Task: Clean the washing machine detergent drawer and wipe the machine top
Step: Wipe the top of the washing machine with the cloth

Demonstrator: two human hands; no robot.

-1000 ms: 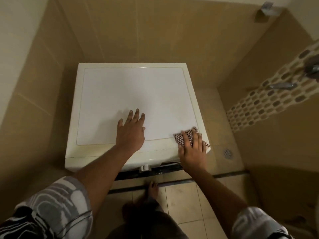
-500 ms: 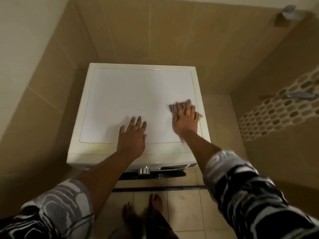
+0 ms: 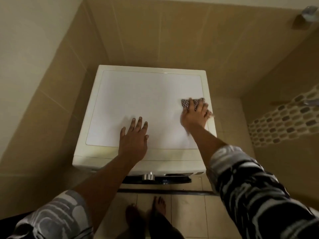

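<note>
Now: right hand (image 3: 195,116) presses small dark checkered cloth (image 3: 185,102), fingers flat, near right edge of white washing-machine top (image 3: 146,100).
Left hand (image 3: 133,138): spread flat, empty, bracing.
Technique: overlapping strokes, reach corners.

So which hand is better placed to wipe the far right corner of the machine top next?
Right. The right hand presses the checked cloth onto the machine top beside its right edge, nearest that corner. The left hand rests bare and spread near the front, holding nothing, probably just bracing.

Checked cloth (image 3: 185,103) mostly under the right hand (image 3: 195,118) — both motion-blurred, wall fixture (image 3: 309,12) cut by right edge
</note>
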